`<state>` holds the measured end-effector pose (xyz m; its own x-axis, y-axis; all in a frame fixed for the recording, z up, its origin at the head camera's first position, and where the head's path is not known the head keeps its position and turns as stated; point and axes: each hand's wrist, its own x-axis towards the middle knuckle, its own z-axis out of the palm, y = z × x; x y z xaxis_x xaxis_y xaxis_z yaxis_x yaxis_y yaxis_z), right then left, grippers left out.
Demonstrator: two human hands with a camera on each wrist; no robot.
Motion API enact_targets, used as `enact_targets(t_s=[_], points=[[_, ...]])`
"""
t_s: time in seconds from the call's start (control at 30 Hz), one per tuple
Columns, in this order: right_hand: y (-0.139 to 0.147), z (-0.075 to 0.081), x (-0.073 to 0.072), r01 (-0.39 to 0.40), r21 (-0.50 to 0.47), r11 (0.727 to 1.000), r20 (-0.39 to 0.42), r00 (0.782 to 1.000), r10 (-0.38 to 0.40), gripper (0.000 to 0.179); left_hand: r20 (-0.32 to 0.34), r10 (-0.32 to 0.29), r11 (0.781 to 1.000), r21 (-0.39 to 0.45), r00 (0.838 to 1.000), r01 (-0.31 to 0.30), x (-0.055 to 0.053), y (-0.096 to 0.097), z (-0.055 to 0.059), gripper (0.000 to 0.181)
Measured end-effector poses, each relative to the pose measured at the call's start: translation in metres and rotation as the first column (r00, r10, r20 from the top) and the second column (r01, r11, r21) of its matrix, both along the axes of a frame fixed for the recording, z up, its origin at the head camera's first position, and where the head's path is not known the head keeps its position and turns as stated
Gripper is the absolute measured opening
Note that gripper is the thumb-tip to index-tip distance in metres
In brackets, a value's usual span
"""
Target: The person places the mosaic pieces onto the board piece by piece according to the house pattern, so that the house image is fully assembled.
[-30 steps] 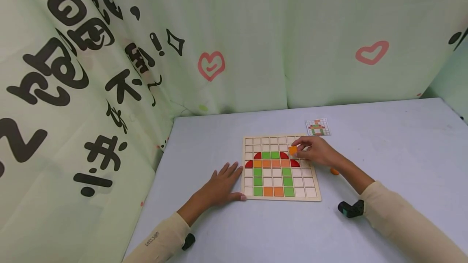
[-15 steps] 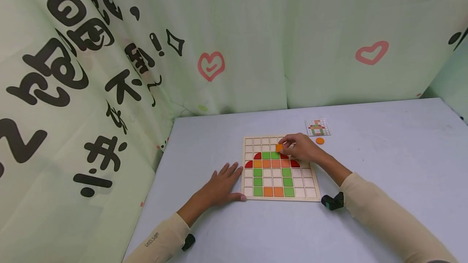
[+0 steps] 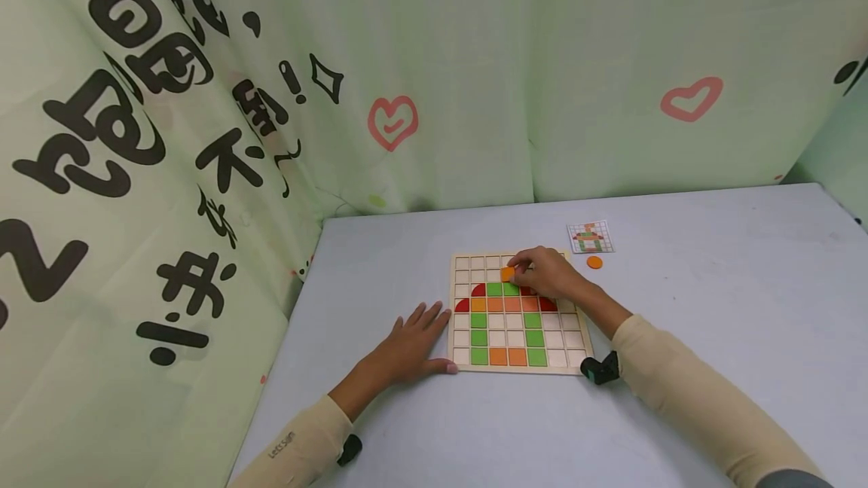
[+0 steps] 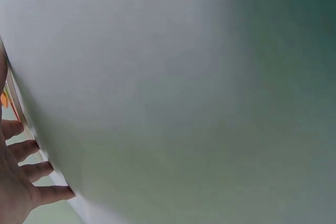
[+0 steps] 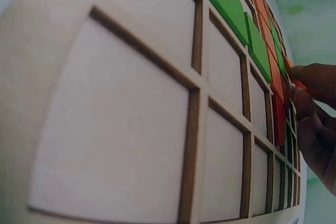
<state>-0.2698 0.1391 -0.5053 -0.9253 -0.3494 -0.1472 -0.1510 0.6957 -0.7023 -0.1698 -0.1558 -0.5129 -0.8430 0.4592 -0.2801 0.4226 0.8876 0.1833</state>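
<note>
In the head view my right hand point(image 3: 545, 273) pinches an orange square tile point(image 3: 507, 274) between thumb and fingertips, over the upper part of the wooden grid board point(image 3: 522, 370). The right wrist view shows the fingers at the edge of that orange tile point(image 5: 297, 83), partly hidden by the thumb. Green tiles point(image 3: 534, 339), orange tiles and red rounded tiles point(image 3: 463, 306) lie in the board's cells. Beside the board's left edge, my left hand point(image 3: 410, 345) lies with fingers spread, its thumb and fingertips touching the rim.
Behind the board lies a small printed card point(image 3: 591, 236) with a coloured grid picture. An orange round tile point(image 3: 594, 262) is on the table point(image 3: 732, 277) just in front of it. A curtain point(image 3: 461, 59) hangs along the back and left of the table.
My right hand has moved left across the board with the orange square tile. The round tile has come into view behind it; an orange piece by the forearm is out of sight. The left hand is still.
</note>
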Motion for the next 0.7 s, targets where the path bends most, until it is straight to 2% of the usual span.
enact_targets(t_s=[0.23,0.5,0.7], points=[[-0.0018,0.0036,-0.0005,-0.016,0.061,0.998,-0.022,1.0,0.018,0.028,-0.004,-0.005,1.0,0.0,1.0,0.005,0.0004,0.0001,0.0011,0.098],[-0.0029,0.0028,-0.0046,-0.051,0.081,0.995,-0.036,0.998,0.054,0.029,-0.004,-0.006,1.0,-0.012,1.0,0.006,0.0001,0.0003,0.0011,0.098],[-0.0018,0.0028,-0.0069,-0.04,0.094,0.995,-0.029,0.999,0.043,0.029,-0.002,-0.01,1.0,-0.009,1.0,0.01,0.0001,0.0009,0.0016,0.098]])
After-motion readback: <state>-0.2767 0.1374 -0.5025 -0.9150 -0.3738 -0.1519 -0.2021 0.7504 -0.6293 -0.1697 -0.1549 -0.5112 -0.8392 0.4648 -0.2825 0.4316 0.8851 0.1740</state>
